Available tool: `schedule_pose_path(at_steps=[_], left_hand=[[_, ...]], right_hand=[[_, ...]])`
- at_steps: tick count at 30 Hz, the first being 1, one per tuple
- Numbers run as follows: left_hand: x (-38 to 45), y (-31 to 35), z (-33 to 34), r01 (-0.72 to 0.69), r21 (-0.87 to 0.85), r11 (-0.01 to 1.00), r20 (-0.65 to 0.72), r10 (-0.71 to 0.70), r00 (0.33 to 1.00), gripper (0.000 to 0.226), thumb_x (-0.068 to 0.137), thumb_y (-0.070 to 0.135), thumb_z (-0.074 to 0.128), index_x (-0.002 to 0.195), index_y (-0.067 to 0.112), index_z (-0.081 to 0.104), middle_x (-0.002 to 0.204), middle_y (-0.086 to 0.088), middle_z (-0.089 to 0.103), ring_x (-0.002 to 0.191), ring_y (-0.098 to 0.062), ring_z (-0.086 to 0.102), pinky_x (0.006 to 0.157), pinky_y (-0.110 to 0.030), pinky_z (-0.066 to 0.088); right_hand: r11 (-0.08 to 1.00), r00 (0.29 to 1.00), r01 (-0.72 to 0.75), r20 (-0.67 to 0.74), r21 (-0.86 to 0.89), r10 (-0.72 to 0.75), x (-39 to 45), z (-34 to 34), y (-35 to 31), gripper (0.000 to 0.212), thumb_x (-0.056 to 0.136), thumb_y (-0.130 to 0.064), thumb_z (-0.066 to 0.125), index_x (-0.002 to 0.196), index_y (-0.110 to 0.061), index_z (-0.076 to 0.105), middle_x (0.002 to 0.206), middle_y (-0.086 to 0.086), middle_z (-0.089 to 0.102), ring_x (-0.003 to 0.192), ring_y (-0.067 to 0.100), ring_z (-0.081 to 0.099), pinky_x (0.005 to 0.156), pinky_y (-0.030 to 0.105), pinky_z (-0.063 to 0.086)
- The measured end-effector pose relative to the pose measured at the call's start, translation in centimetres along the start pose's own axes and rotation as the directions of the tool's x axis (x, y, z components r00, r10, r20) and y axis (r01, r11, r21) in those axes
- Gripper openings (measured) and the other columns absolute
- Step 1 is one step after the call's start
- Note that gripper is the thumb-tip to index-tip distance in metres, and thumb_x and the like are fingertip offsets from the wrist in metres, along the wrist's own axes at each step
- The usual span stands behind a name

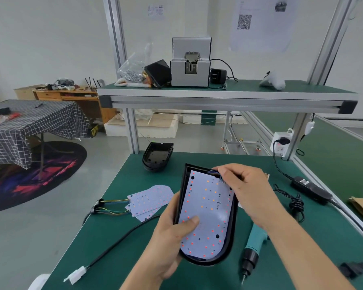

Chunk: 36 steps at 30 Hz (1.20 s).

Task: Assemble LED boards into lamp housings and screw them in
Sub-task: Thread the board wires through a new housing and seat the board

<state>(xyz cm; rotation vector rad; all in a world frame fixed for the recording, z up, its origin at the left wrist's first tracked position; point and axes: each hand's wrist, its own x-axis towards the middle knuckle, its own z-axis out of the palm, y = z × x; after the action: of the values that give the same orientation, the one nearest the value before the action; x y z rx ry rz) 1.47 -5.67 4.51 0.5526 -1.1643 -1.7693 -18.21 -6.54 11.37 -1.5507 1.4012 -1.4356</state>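
Observation:
A black lamp housing (232, 233) is held tilted above the green bench, with a white LED board (208, 214) lying inside it. My left hand (172, 235) grips the housing's left edge, thumb pressing on the board. My right hand (243, 185) pinches the wires at the board's top right corner. Two more LED boards (149, 198) with coloured wires lie on the bench to the left. A teal electric screwdriver (253, 250) lies on the bench under my right forearm, tip toward me.
A stack of empty black housings (157, 155) sits at the bench's far edge. A black cable with a white connector (77, 274) runs along the front left. A power adapter (311, 189) lies at right. A screw feeder (190, 65) and a bag of screws (131, 73) stand on the upper shelf.

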Motion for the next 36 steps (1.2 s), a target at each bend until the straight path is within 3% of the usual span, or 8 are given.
schedule_pose_path(at_steps=[4, 11, 22, 25, 27, 29, 32, 36], left_hand=[[-0.2, 0.1, 0.2, 0.020, -0.019, 1.000, 0.010, -0.020, 1.000, 0.055, 0.089, 0.006, 0.069, 0.138, 0.028, 0.061, 0.140, -0.016, 0.064, 0.127, -0.039, 0.063, 0.097, -0.045, 0.057], [-1.0, 0.5, -0.3, 0.022, 0.066, 0.998, 0.011, -0.023, 1.000, 0.053, 0.089, 0.008, 0.069, 0.135, 0.032, 0.063, 0.139, -0.013, 0.066, 0.127, -0.036, 0.064, 0.099, -0.043, 0.056], [-1.1, 0.6, 0.0, 0.020, 0.118, 0.993, 0.034, -0.024, 0.999, 0.050, 0.090, 0.010, 0.065, 0.134, 0.033, 0.063, 0.138, -0.010, 0.067, 0.126, -0.035, 0.064, 0.106, -0.050, 0.053], [-1.1, 0.7, -0.3, 0.025, 0.058, 0.998, 0.014, -0.026, 1.000, 0.048, 0.089, 0.008, 0.065, 0.132, 0.029, 0.066, 0.138, -0.015, 0.066, 0.126, -0.039, 0.064, 0.105, -0.053, 0.053], [-1.2, 0.8, -0.5, 0.021, 0.042, 0.999, 0.023, -0.022, 0.999, 0.047, 0.091, 0.007, 0.064, 0.133, 0.028, 0.066, 0.138, -0.015, 0.066, 0.125, -0.039, 0.064, 0.101, -0.049, 0.056], [-1.3, 0.8, -0.6, 0.025, 0.039, 0.999, 0.022, -0.026, 0.999, 0.046, 0.092, 0.007, 0.062, 0.133, 0.028, 0.066, 0.139, -0.015, 0.066, 0.126, -0.038, 0.064, 0.099, -0.046, 0.056], [-1.4, 0.7, -0.6, 0.032, 0.056, 0.998, 0.026, -0.033, 0.999, 0.046, 0.093, 0.009, 0.062, 0.135, 0.029, 0.064, 0.140, -0.014, 0.065, 0.128, -0.038, 0.063, 0.103, -0.048, 0.054], [-1.4, 0.4, -0.3, 0.017, 0.123, 0.992, 0.033, -0.021, 0.999, 0.048, 0.093, 0.009, 0.063, 0.136, 0.031, 0.062, 0.141, -0.012, 0.064, 0.130, -0.036, 0.061, 0.109, -0.053, 0.050]], right_hand=[[0.909, 0.970, 0.202, -0.056, -0.365, -0.238, -0.3, 0.2, 0.2, 0.016, 0.103, -0.021, 0.062, 0.092, -0.021, 0.074, 0.081, -0.010, 0.068, 0.077, 0.009, 0.062, 0.071, 0.018, 0.046], [0.722, 0.958, 0.287, 0.172, -0.629, -0.230, -0.2, -0.6, -0.8, 0.013, 0.104, -0.020, 0.058, 0.100, -0.016, 0.069, 0.095, -0.011, 0.063, 0.087, 0.009, 0.057, 0.079, 0.010, 0.037], [0.533, 0.921, 0.365, 0.210, -0.763, -0.329, -0.6, -0.7, -0.6, 0.022, 0.105, -0.027, 0.058, 0.103, -0.008, 0.070, 0.096, 0.004, 0.061, 0.073, 0.037, 0.062, 0.067, 0.051, 0.051], [0.652, 0.902, 0.408, 0.172, -0.639, -0.396, -0.3, -0.9, 0.0, 0.010, 0.101, -0.018, 0.067, 0.095, -0.012, 0.074, 0.085, -0.005, 0.063, 0.070, 0.018, 0.061, 0.067, 0.032, 0.050], [0.851, 0.949, 0.308, 0.201, -0.425, -0.243, 0.3, -2.1, -0.1, 0.012, 0.099, -0.022, 0.069, 0.093, -0.027, 0.078, 0.080, -0.010, 0.066, 0.072, 0.005, 0.059, 0.069, 0.014, 0.043], [0.946, 0.953, 0.112, 0.301, -0.305, -0.016, 0.9, -3.1, -0.1, 0.009, 0.095, -0.043, 0.070, 0.094, -0.042, 0.079, 0.080, -0.004, 0.070, 0.067, 0.002, 0.054, 0.068, 0.015, 0.042], [0.941, 0.949, 0.062, 0.311, -0.333, 0.048, 1.0, -3.4, 0.4, 0.011, 0.094, -0.049, 0.069, 0.093, -0.042, 0.077, 0.078, 0.008, 0.067, 0.064, 0.008, 0.045, 0.063, 0.023, 0.038], [0.921, 0.964, 0.142, 0.264, -0.362, -0.045, 0.8, -2.5, 0.6, 0.012, 0.097, -0.028, 0.073, 0.086, -0.027, 0.075, 0.064, -0.007, 0.062, 0.055, 0.002, 0.043, 0.056, 0.013, 0.035]])
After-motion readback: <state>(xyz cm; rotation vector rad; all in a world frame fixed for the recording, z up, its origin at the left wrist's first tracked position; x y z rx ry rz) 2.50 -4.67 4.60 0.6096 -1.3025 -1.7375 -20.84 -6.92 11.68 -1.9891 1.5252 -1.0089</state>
